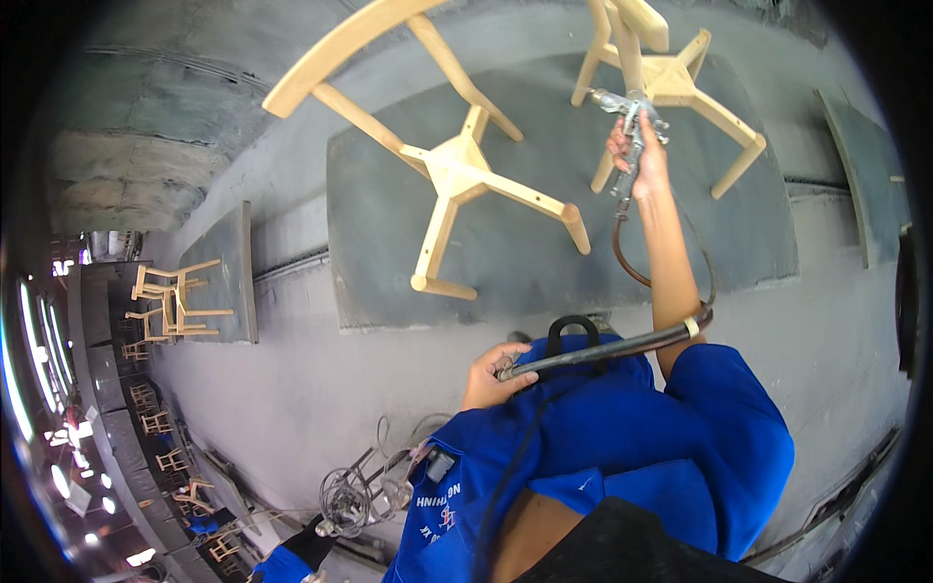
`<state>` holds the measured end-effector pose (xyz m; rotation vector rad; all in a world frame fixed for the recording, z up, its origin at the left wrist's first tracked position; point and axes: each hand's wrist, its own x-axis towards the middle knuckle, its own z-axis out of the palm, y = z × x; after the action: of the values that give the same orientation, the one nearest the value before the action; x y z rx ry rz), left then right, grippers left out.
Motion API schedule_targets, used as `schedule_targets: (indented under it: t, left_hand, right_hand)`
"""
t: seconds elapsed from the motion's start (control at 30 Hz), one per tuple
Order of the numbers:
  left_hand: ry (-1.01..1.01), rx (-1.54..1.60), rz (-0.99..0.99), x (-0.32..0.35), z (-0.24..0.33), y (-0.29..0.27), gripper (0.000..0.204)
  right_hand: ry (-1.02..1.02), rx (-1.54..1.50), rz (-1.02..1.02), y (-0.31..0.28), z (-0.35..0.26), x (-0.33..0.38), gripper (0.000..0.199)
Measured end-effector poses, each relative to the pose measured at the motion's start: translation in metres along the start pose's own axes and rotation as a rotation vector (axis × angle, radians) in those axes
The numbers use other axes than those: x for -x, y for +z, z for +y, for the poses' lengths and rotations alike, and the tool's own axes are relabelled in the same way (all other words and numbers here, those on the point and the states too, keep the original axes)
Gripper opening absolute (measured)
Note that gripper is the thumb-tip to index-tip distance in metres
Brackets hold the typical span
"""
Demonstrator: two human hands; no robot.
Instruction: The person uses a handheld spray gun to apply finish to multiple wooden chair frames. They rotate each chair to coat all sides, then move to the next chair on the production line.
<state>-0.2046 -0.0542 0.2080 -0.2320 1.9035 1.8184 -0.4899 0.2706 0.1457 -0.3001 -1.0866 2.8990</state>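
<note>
My right hand (645, 160) is stretched forward and wrapped round the handle of a metal spray gun (634, 109). Behind the gun's head stands a pale wooden chair frame (669, 82) on the right part of a dark grey board (530, 262). A second wooden chair frame (457, 170), with a curved back rail and no seat, is on the board's left part. Close to my body, my left hand (494, 377) grips a dark hose (612, 348), which runs across to my right forearm. A thinner brown hose (622, 243) hangs from the gun's lower end.
More wooden chair frames (177, 301) stand at the left by another dark board (233, 272). Coiled cables (352, 500) lie on the floor at lower left. Past them is another person in blue (284, 564). A further board (868, 180) is at the far right.
</note>
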Motion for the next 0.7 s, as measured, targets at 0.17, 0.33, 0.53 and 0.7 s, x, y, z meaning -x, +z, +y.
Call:
schedule_targets:
  t: [0.17, 0.33, 0.53, 0.7]
  left_hand:
    - [-0.019, -0.138, 0.01, -0.005, 0.002, 0.034, 0.048]
    - [-0.098, -0.129, -0.031, -0.006, -0.003, 0.037, 0.05]
    - [-0.126, -0.26, -0.241, -0.025, -0.011, 0.043, 0.055]
    - [-0.132, -0.34, -0.499, -0.054, -0.001, 0.069, 0.052]
  right_hand:
    - [0.161, 0.101, 0.221, -0.057, 0.052, 0.018, 0.042]
    - [0.265, 0.269, 0.431, -0.113, 0.06, 0.075, 0.042]
    - [0.277, 0.429, 0.442, -0.138, 0.007, 0.19, 0.041]
    - [0.152, 0.204, 0.354, -0.138, -0.015, 0.266, 0.041]
